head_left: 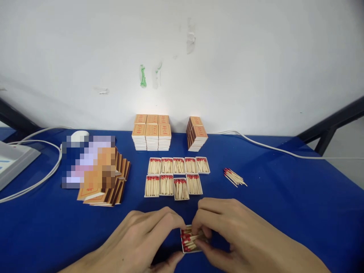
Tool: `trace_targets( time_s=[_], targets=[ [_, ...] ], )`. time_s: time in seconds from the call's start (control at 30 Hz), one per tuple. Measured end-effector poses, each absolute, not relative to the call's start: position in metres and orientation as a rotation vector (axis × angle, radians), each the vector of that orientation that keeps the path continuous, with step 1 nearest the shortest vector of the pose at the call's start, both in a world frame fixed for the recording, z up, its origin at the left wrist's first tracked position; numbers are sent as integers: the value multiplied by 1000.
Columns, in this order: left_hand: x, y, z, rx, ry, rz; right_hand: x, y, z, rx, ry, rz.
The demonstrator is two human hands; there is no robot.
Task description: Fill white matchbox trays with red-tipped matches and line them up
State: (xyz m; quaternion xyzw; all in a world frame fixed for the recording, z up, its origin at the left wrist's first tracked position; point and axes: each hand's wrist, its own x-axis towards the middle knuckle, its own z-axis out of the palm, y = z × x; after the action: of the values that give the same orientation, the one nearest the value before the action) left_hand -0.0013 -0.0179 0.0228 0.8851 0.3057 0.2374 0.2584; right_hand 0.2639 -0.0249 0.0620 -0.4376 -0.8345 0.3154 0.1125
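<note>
A white matchbox tray (185,251) of red-tipped matches (187,240) lies on the blue table close to me. My left hand (142,237) holds its left side, index finger at the far corner and thumb at the near one. The curled fingers of my right hand (227,227) are inside the tray's right part, pinching matches; the fingertips partly hide them. Several matches in the tray lie at differing angles. Just beyond my hands, filled matchbox trays (166,184) stand in two rows, heads pointing away from me. One tray (181,189) in the nearer row sits slightly forward.
A small pile of loose matches (234,177) lies to the right. Stacked matchboxes (152,132) and a smaller stack (196,133) stand by the wall. Matchbox sleeves (113,193) are heaped left, beside a blurred-out patch. White cables (54,167) cross both sides of the table.
</note>
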Motion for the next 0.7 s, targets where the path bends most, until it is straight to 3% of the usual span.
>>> trace_targets(
  time_s=[0.7],
  targets=[
    [-3, -15, 6, 2608, 737, 1058, 273, -19, 59, -1395, -2375, 1164]
  ],
)
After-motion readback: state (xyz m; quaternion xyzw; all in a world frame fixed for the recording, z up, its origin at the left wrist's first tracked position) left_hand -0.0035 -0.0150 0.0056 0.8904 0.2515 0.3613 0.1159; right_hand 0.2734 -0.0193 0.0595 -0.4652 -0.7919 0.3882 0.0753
